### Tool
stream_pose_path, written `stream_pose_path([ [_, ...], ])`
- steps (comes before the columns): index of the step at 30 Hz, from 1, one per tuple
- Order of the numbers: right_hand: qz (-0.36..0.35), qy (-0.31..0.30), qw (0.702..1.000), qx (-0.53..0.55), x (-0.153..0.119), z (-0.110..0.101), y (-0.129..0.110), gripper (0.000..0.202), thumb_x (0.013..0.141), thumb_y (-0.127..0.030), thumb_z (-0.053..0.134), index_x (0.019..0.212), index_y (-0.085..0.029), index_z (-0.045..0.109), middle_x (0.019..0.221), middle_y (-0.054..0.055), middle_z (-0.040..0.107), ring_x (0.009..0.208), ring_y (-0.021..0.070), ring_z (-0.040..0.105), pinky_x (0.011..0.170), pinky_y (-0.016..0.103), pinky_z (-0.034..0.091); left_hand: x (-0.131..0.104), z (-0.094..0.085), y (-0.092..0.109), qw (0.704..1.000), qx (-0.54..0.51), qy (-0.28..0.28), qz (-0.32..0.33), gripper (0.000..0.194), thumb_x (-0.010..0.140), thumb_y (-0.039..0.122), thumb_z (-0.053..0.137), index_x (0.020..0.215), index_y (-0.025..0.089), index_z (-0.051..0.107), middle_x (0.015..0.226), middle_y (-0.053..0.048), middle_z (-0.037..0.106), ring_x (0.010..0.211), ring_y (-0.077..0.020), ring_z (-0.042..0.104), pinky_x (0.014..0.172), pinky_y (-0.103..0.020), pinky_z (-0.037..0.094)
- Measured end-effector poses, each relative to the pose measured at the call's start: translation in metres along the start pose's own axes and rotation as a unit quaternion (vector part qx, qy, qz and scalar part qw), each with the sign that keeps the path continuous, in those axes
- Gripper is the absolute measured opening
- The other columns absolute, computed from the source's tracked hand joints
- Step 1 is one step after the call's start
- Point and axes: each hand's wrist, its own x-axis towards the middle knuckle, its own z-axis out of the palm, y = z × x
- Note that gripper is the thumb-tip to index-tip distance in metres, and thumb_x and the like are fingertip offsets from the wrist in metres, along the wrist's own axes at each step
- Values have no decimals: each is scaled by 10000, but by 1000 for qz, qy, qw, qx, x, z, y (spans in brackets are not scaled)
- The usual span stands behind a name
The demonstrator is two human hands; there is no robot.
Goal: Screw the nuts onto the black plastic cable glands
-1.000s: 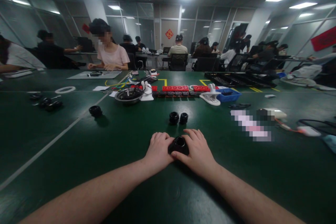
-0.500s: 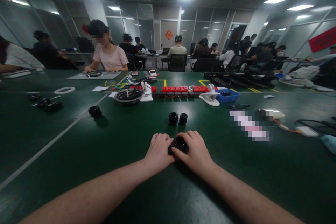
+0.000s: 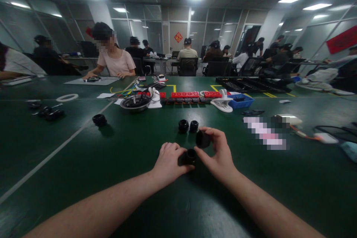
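Observation:
My left hand (image 3: 169, 160) is closed round a black cable gland body (image 3: 190, 155), whose round open end faces up, low over the table. My right hand (image 3: 221, 153) holds a black cable gland nut (image 3: 202, 140) between thumb and fingers, tilted on its side. The nut is apart from the body, a little above and to its right. Just beyond my hands stand a larger black gland (image 3: 183, 125) and a smaller black gland (image 3: 194, 125), side by side. Another black gland (image 3: 99, 120) sits farther left.
On the green table (image 3: 134, 145), several black parts (image 3: 50, 112) and a white ring (image 3: 67, 97) lie left. Farther back are a cable-filled bowl (image 3: 135, 103), red power strips (image 3: 184, 95), a white clamp (image 3: 222, 103) and a blue bin (image 3: 241, 100). A co-worker (image 3: 115, 61) sits opposite.
My right hand has lifted the nut up off the gland body and moved it slightly right. The left hand has kept its grip on the body in nearly the same place.

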Motion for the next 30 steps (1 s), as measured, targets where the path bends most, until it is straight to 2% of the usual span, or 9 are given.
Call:
stream_pose_path([
  [4, 46, 42, 998, 4, 2, -3, 7, 397, 688, -229, 549, 1029, -218, 346, 1028, 83, 457, 845, 176, 529, 735, 332, 448, -1, 0, -1, 1000, -10, 1, 3, 416, 642, 535, 586, 929, 234, 585, 832, -11, 502, 848, -207, 439, 795, -366, 325],
  [7, 103, 20, 994, -34, 6, -8, 15, 395, 674, -270, 575, 1002, -200, 368, 947, 65, 498, 810, 178, 540, 747, 342, 445, -1, -2, -2, 1000, -17, -5, 0, 421, 653, 540, 572, 946, 238, 583, 849, -14, 506, 860, -212, 439, 805, -377, 322],
  [9, 144, -42, 985, -82, 7, -12, 21, 372, 670, -298, 589, 973, -186, 403, 922, 65, 529, 847, 193, 538, 771, 352, 432, -1, -3, -2, 1000, -19, -11, -5, 433, 655, 549, 564, 956, 237, 581, 861, -17, 508, 866, -216, 438, 805, -384, 324],
  [12, 190, -169, 954, -158, 8, -16, 27, 363, 650, -255, 610, 970, -159, 468, 923, 80, 566, 888, 213, 535, 783, 360, 421, -2, -5, -2, 1000, -17, -13, -10, 440, 652, 552, 566, 954, 232, 583, 868, -21, 508, 875, -220, 435, 806, -383, 325],
  [15, 187, -261, 927, -194, 7, -17, 28, 359, 626, -176, 616, 971, -148, 521, 930, 82, 588, 893, 210, 544, 786, 340, 419, -2, -5, 0, 1000, -16, -12, -15, 432, 647, 545, 574, 949, 236, 585, 868, -20, 509, 881, -220, 433, 811, -383, 322],
  [17, 169, -292, 919, -205, 7, -18, 26, 326, 623, -165, 618, 943, -159, 554, 916, 70, 601, 871, 203, 554, 774, 324, 423, -2, -6, 0, 1000, -18, -14, -18, 428, 644, 543, 579, 946, 240, 585, 871, -20, 508, 882, -220, 433, 813, -384, 321],
  [24, 134, -301, 910, -252, 7, -20, 25, 319, 600, -265, 665, 905, -202, 594, 840, 45, 612, 792, 196, 569, 686, 298, 435, -1, -3, -2, 999, -47, -16, -19, 428, 657, 491, 589, 1015, 260, 547, 916, -23, 493, 914, -228, 433, 802, -373, 350],
  [30, 127, -298, 914, -246, 7, -22, 26, 326, 592, -286, 674, 900, -207, 604, 840, 41, 616, 803, 191, 566, 697, 291, 430, 0, -2, -2, 998, -52, -5, -41, 420, 636, 494, 610, 970, 244, 565, 935, -25, 481, 911, -227, 434, 776, -365, 374],
])
